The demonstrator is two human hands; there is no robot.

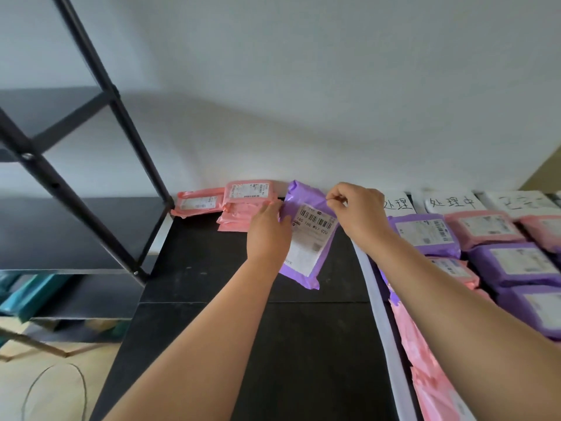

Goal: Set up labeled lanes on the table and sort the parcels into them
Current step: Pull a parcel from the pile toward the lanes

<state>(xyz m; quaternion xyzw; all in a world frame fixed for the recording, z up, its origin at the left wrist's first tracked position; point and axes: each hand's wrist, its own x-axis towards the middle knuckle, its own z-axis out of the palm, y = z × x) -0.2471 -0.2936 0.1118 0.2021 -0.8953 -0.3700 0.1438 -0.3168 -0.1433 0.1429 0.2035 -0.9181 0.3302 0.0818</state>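
A purple parcel [309, 238] with a white barcode label is held up over the black table [303, 344]. My left hand [267, 229] grips its left edge. My right hand [356, 208] pinches its upper right edge between thumb and fingers. A stack of pink parcels [247, 202] lies against the wall just left of it, with one more pink parcel [197, 203] further left. To the right, handwritten paper lane labels [449, 203] stand at the wall, with rows of purple parcels [516, 262] and pink parcels [482, 227] below them.
A black metal shelf rack [79, 177] stands at the left, with teal packets [27, 296] on a low shelf. A white strip [382, 314] runs front to back along the table at the right. A cable [54, 387] lies on the floor.
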